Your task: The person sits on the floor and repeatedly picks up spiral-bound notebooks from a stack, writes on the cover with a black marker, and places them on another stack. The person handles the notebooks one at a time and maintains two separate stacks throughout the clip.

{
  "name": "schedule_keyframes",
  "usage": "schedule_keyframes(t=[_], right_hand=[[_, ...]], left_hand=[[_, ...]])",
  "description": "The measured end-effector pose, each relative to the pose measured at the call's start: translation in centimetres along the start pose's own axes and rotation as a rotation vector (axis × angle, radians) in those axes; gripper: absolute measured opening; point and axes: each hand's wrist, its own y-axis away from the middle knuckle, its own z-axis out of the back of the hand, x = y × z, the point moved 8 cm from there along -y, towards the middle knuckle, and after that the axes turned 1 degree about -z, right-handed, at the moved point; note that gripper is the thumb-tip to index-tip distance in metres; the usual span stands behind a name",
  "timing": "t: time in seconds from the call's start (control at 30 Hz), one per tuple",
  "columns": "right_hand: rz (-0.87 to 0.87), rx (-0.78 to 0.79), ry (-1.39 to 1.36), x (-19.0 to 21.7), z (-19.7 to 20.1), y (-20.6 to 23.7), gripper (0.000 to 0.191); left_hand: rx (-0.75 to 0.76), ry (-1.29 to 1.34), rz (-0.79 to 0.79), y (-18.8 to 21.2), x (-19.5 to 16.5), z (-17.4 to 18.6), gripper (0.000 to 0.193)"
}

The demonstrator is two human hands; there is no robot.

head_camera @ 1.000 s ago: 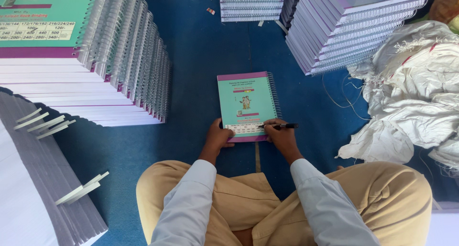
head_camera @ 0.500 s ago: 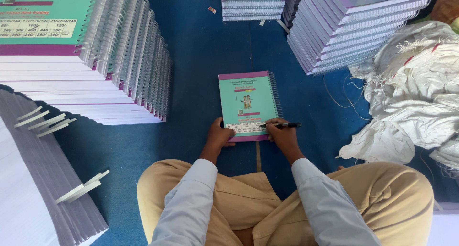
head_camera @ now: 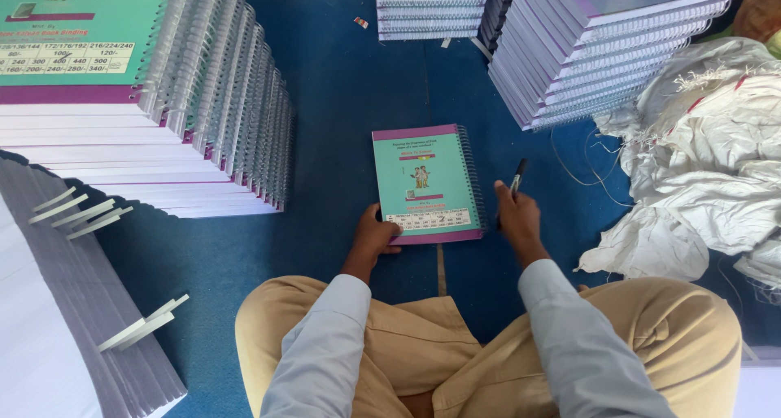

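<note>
spiral notebook (head_camera: 425,182) with teal cover and purple edges lies flat on the blue floor mat (head_camera: 342,101), right in front of the seated person's crossed legs, wire binding along its right side. left hand (head_camera: 374,237) grips the notebook's lower left corner, thumb on top of the cover, other fingers probably curled under the edge, hard to see. right hand (head_camera: 517,219) is just right of the binding, lifted off the cover, fingers clenched around a black marker (head_camera: 516,179) that points up and away; cannot tell if the tip is capped. person wears tan trousers (head_camera: 407,345) and pale grey sleeves (head_camera: 321,345). to the left, a tall stack of the same teal notebooks (head_camera: 138,93), spirals facing the mat. bottom left, a stack of grey-edged sheets (head_camera: 73,320) with paper tabs sticking out. top right, another notebook stack (head_camera: 602,44), leaning; a smaller one (head_camera: 431,7) at top centre. white woven sacks (head_camera: 708,158) crumpled on the right, near the right hand but apart.
</note>
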Motion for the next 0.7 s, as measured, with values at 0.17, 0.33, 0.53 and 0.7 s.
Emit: schedule_keyframes(t=[0.17,0.33,0.53,0.7], right_hand=[[-0.061,-0.074,0.263,-0.8,2.0,-0.3,0.051],[-0.151,-0.081,0.389,-2.0,2.2,-0.6,0.049],[-0.224,-0.025,0.481,-2.9,1.8,-0.2,0.052],[-0.239,-0.019,0.505,-2.2,2.0,0.1,0.056]], left_hand=[[-0.020,-0.043,0.007,-0.6,0.6,0.2,0.084],[-0.010,-0.044,-0.019,-0.7,0.5,0.1,0.078],[-0.010,-0.065,0.016,-0.5,0.3,0.0,0.078],[0.009,0.030,-0.007,-1.3,0.8,0.0,0.066]])
